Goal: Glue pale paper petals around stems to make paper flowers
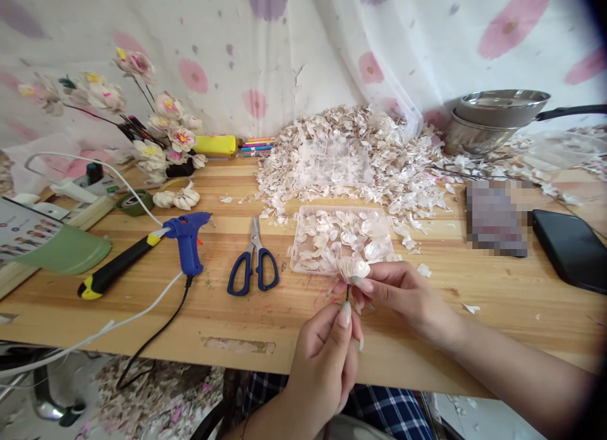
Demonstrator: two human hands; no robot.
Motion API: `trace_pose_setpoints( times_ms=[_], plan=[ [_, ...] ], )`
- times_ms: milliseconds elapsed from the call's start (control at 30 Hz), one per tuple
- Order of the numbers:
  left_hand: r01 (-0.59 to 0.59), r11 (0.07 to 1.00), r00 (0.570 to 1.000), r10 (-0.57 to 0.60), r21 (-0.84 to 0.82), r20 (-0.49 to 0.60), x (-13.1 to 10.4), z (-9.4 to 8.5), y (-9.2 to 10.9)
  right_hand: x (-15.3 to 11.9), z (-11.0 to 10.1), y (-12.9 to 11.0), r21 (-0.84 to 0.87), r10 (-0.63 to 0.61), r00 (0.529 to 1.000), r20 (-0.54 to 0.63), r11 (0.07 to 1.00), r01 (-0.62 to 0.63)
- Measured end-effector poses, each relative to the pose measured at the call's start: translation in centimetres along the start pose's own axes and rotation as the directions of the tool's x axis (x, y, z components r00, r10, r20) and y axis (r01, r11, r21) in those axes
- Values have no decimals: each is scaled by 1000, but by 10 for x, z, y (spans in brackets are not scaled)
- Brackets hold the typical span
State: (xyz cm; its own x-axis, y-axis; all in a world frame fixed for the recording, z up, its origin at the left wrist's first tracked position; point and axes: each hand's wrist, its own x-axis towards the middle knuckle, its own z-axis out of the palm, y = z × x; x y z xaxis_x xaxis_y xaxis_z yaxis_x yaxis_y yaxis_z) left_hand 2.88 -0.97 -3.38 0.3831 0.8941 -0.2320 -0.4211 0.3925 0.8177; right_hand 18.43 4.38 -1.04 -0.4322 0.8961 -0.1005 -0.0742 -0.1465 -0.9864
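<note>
My left hand [327, 351] is closed, its thumb and fingers pinching the thin dark stem [348, 293] of a handmade flower. Just above it, my right hand [403, 291] pinches the pale flower head [351, 268] at its base, fingertips against the petals. Behind the flower, a clear plastic tray [296, 253] holds loose whitish petals [344, 228]. To the left lie blue-handled scissors [255, 263], blades pointing away from me. Farther left is a blue glue gun [188, 241] with its black cord trailing off the table edge.
A heap of dry petals [403, 168] spreads at the back, with another clear tray [334, 162] on it. Finished flowers [173, 121] stand back left. Steel pans [493, 121] and a black phone [571, 250] are at the right. A black-and-yellow handle [118, 266] lies left.
</note>
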Motion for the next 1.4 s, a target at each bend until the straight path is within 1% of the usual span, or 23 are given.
trace_pose_setpoints(
  times_ms=[133,300,433,500,667,833,1100,1300,1400],
  plan=[
    [-7,1000,1000,7,-8,6,0,1,1,0,0,0,12,8,1000,6,1000,-8],
    [-3,1000,999,4,-23,33,0,-2,0,-1,1,0,70,-11,999,48,998,8],
    [25,997,996,-18,-74,88,0,-5,1,-2,-2,0,14,-36,999,28,999,36],
    [39,996,994,-30,-82,109,0,-6,2,-2,-3,0,-7,-41,998,39,999,42],
    [33,995,989,-18,-99,146,-1,-9,3,-1,-2,-2,15,-49,998,43,999,48],
    [18,993,986,1,-113,165,-1,-8,1,-2,-1,-2,33,-21,999,40,999,20],
    [-1,991,986,23,-135,164,0,-6,0,-3,0,-2,78,-40,998,49,996,36],
    [-41,989,979,68,-143,193,0,-7,-3,-3,0,-1,62,-10,1000,22,998,8],
    [-37,990,983,61,-133,174,0,-7,-3,-3,0,-1,60,-18,1000,23,998,17]
  ],
)
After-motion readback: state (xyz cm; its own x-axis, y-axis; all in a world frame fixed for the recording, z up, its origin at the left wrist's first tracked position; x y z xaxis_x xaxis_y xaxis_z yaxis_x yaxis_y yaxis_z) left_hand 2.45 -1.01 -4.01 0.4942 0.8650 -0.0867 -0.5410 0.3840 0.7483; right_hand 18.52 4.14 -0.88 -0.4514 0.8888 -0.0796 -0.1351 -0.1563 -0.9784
